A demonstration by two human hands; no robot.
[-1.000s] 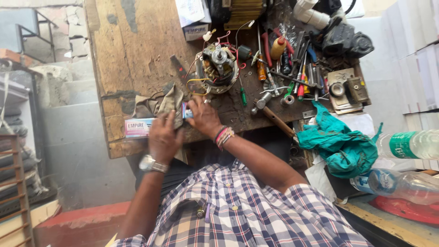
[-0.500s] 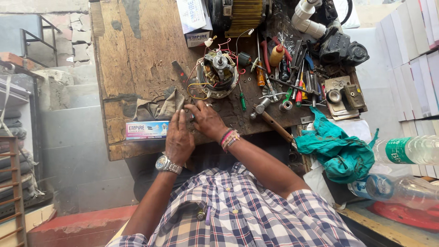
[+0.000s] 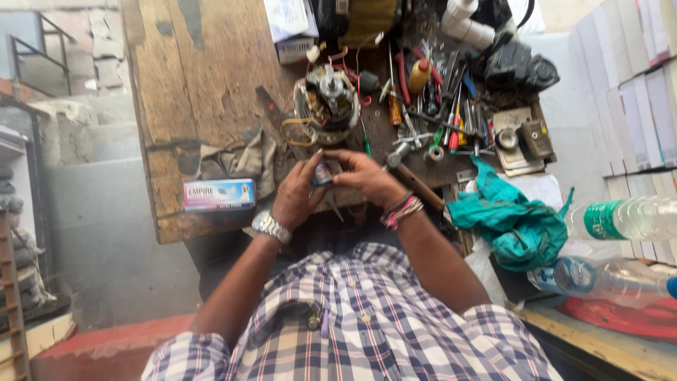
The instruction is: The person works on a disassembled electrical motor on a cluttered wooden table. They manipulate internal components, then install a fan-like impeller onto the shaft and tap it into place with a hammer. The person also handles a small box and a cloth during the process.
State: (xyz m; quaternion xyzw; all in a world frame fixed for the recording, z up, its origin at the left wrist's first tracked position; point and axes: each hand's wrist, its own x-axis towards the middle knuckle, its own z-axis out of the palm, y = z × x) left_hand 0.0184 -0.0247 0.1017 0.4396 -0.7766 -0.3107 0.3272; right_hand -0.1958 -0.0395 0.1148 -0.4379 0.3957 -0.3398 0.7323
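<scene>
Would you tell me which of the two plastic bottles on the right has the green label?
The upper clear bottle, lying on its side beside the teal cloth, wears the green band. The lower bottle has a blue label instead.

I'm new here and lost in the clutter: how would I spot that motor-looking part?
Start at the worn wooden workbench. Just beyond the person's two hands sits a round metal motor with copper windings. Unlike the thin screwdrivers to its right, it's bulky, circular and trails coloured wires.
</scene>
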